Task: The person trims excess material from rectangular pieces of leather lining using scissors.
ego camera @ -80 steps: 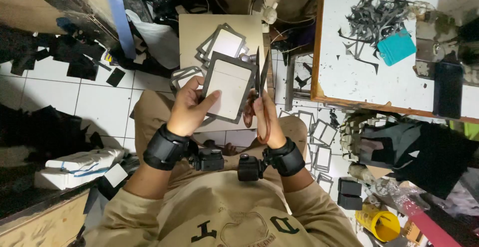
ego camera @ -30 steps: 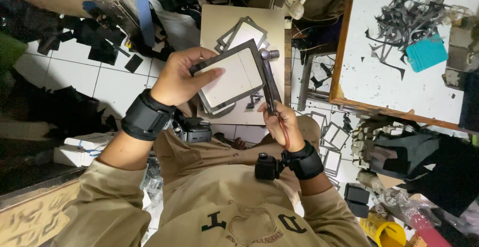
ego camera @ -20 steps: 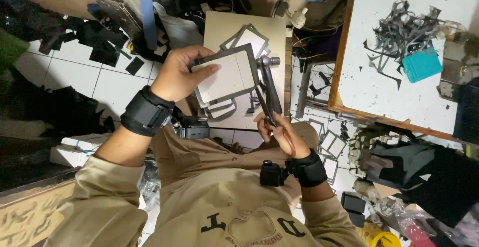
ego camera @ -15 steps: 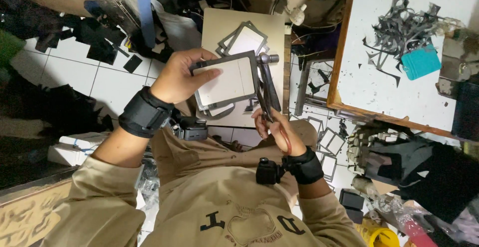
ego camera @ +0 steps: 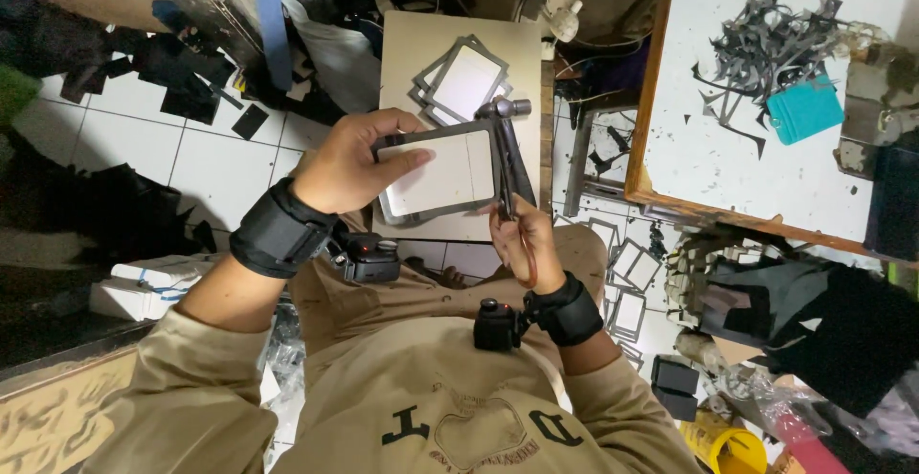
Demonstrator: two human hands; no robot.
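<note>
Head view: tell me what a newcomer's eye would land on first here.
At centre, the left hand holds up a grey-framed white panel while the right hand works scissors along its right edge. Behind it, a stack of similar framed panels lies on a beige board. At upper right, a heap of dark grey offcut strips and a teal pad sit on the white table.

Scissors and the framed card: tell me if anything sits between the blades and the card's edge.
Nothing visible does. The scissors, held in the right hand, lie directly against the right edge of the framed card, which the left hand holds by its left side. The left fingers are on the far side from the blades.
</note>
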